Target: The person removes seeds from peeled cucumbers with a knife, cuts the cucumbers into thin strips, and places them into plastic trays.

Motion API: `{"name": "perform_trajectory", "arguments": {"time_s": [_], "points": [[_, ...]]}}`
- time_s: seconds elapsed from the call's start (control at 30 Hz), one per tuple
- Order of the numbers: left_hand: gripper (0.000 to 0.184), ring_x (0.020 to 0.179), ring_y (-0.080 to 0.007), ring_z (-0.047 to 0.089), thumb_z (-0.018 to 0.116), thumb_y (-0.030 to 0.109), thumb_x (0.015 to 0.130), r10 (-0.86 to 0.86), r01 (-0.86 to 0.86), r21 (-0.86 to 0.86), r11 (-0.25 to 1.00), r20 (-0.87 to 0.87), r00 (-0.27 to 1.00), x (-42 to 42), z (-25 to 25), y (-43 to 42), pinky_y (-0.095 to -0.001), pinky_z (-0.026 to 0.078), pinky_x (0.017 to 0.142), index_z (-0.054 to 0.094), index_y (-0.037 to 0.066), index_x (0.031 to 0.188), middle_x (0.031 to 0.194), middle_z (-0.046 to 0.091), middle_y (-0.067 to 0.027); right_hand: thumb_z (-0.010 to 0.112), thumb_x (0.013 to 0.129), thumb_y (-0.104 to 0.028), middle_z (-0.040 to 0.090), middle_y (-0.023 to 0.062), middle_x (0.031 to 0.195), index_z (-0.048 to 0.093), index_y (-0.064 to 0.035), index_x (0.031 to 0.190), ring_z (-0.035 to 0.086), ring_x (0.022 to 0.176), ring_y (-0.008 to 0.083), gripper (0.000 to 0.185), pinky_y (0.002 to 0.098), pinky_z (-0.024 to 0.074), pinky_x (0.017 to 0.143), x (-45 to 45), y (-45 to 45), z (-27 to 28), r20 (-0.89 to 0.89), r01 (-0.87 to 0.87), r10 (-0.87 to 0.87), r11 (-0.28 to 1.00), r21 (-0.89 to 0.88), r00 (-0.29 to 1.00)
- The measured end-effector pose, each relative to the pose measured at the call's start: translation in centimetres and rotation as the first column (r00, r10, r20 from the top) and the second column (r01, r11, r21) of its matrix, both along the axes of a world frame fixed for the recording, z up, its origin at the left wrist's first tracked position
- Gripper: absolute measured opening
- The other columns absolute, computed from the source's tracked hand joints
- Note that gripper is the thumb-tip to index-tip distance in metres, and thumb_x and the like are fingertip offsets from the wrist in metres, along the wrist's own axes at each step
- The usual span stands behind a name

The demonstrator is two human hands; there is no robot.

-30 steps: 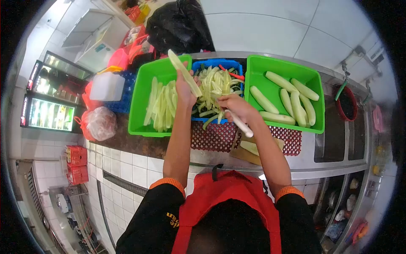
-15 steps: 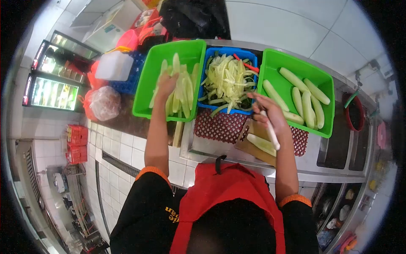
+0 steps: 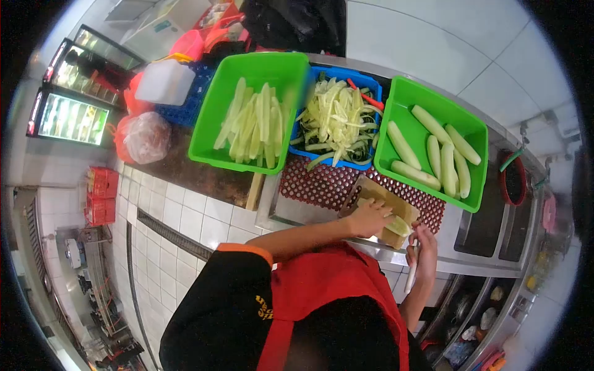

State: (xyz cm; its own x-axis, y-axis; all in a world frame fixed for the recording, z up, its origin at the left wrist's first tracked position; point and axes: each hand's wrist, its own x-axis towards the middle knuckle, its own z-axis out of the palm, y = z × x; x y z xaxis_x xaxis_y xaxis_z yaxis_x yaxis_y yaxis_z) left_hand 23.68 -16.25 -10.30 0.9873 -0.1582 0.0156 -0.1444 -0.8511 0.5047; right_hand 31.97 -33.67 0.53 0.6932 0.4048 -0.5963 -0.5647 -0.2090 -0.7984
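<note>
A halved, peeled cucumber (image 3: 399,227) lies on a wooden cutting board (image 3: 403,204). My left hand (image 3: 369,217) holds it down against the board, fingers over its left part. At the board's right edge my right hand (image 3: 424,248) is closed round a white-handled knife (image 3: 411,277), the handle's end sticking out below the fist. I cannot make out its blade. Beyond the board stands a blue basket (image 3: 296,150) heaped with pale cucumber cores (image 3: 337,117) and dark green peels. Cut cucumber strips (image 3: 253,127) lie in the left green tub (image 3: 204,139).
On the right, another green tub (image 3: 402,93) holds several whole peeled cucumbers (image 3: 431,123). A perforated red mat (image 3: 315,185) lies beneath the board and basket. A sink (image 3: 482,229) and a dark red bucket (image 3: 513,182) are farther right. A plastic bag (image 3: 147,137) sits left.
My left hand has left the strips in the left tub and come down onto the cucumber on the board. My right hand, still with the knife, has moved down toward me.
</note>
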Motion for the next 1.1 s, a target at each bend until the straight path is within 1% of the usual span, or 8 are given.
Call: {"name": "perform_trajectory", "arguments": {"time_s": [0.3, 0.4, 0.53, 0.67, 0.83, 0.93, 1.03, 1.1], "points": [[0.045, 0.116, -0.0333, 0.053, 0.063, 0.020, 0.075, 0.032, -0.019, 0.171, 0.985, -0.073, 0.997, 1.8, -2.8, 0.2, -0.0469, 0.045, 0.093, 0.056, 0.007, 0.118, 0.126, 0.053, -0.0151, 0.056, 0.094, -0.026, 0.053, 0.0024, 0.076, 0.057, -0.0005, 0.113, 0.042, 0.046, 0.0054, 0.032, 0.0211, 0.0328, 0.037, -0.3, -0.8, 0.1, 0.034, -0.060, 0.063, 0.994, -0.092, 0.997], [0.049, 0.107, -0.0352, 0.059, 0.062, 0.021, 0.079, 0.024, -0.006, 0.045, 0.999, -0.410, 0.912, 2.8, 1.2, 0.8, -0.0425, 0.047, 0.093, 0.053, 0.006, 0.125, 0.123, 0.056, -0.0233, 0.052, 0.095, -0.024, 0.050, 0.0007, 0.071, 0.056, -0.0037, 0.111, 0.039, 0.037, 0.0075, 0.026, 0.0215, 0.0302, 0.032, -0.6, -1.0, 0.8, 0.050, 0.002, 0.002, 0.997, -0.076, 0.999], [0.058, 0.096, -0.0314, 0.064, 0.069, 0.024, 0.077, -0.048, -0.030, -0.244, 0.969, -0.306, 0.951, 2.5, -0.4, 2.0, -0.0428, 0.054, 0.079, 0.048, 0.003, 0.127, 0.109, 0.062, -0.0227, 0.051, 0.095, -0.021, 0.049, 0.0003, 0.070, 0.055, -0.0035, 0.113, 0.039, 0.038, 0.0082, 0.025, 0.0223, 0.0315, 0.034, -0.8, -2.4, 1.4, 0.065, 0.124, -0.118, 0.987, -0.099, 0.991], [0.065, 0.070, -0.0218, 0.064, 0.069, 0.031, 0.082, -0.310, -0.410, -0.832, 0.373, -0.528, 0.791, 0.0, 10.2, 4.0, -0.0306, 0.054, 0.054, 0.037, 0.003, 0.131, 0.092, 0.063, -0.0164, 0.045, 0.090, 0.000, 0.050, 0.0054, 0.096, 0.031, -0.0044, 0.140, 0.053, 0.082, 0.0123, 0.052, 0.0253, 0.0461, 0.066, -1.8, -3.5, 3.3, -0.072, 0.306, -0.312, 0.815, 0.492, 0.947], [0.056, 0.059, -0.0210, 0.060, 0.044, 0.055, 0.093, -0.139, -0.173, -0.905, -0.389, -0.128, 0.982, -0.4, 16.2, 7.8, -0.0292, 0.049, 0.044, 0.042, 0.008, 0.124, 0.086, 0.060, -0.0141, 0.035, 0.102, -0.029, 0.046, 0.0051, 0.063, 0.029, -0.0162, 0.137, 0.048, 0.047, 0.0169, 0.037, 0.0310, 0.0471, 0.043, -6.5, 1.1, 3.6, -0.260, 0.233, -0.165, 0.937, 0.259, 0.951], [0.068, 0.061, -0.0180, 0.058, 0.013, 0.062, 0.095, 0.226, 0.096, -0.965, -0.245, 0.040, 0.973, 1.4, 19.4, 9.7, -0.0281, 0.049, 0.052, 0.047, 0.008, 0.117, 0.085, 0.060, -0.0121, 0.032, 0.103, -0.026, 0.046, 0.0053, 0.068, 0.032, -0.0103, 0.132, 0.044, 0.049, 0.0175, 0.033, 0.0317, 0.0422, 0.044, -5.6, 3.2, 4.4, -0.230, 0.105, -0.016, 0.920, 0.378, 0.973], [0.074, 0.060, -0.0156, 0.055, 0.010, 0.064, 0.094, 0.281, 0.201, -0.950, -0.241, 0.130, 0.951, 2.1, 22.0, 11.7, -0.0274, 0.048, 0.056, 0.053, 0.005, 0.105, 0.081, 0.060, -0.0096, 0.034, 0.102, -0.027, 0.042, 0.0039, 0.066, 0.039, -0.0049, 0.121, 0.041, 0.049, 0.0175, 0.029, 0.0310, 0.0377, 0.045, -5.5, 7.0, 6.6, 0.043, 0.133, -0.149, 0.954, 0.270, 0.988], [0.075, 0.060, -0.0146, 0.056, 0.011, 0.065, 0.094, 0.471, 0.146, -0.989, -0.012, 0.123, 0.873, 2.5, 23.2, 12.5, -0.0270, 0.048, 0.057, 0.055, 0.004, 0.099, 0.078, 0.060, -0.0086, 0.040, 0.100, -0.025, 0.044, 0.0057, 0.068, 0.043, 0.0005, 0.111, 0.043, 0.052, 0.0205, 0.028, 0.0337, 0.0403, 0.048, -5.8, 8.3, 5.7, 0.856, -0.044, 0.088, 0.996, -0.076, 0.509]]}}
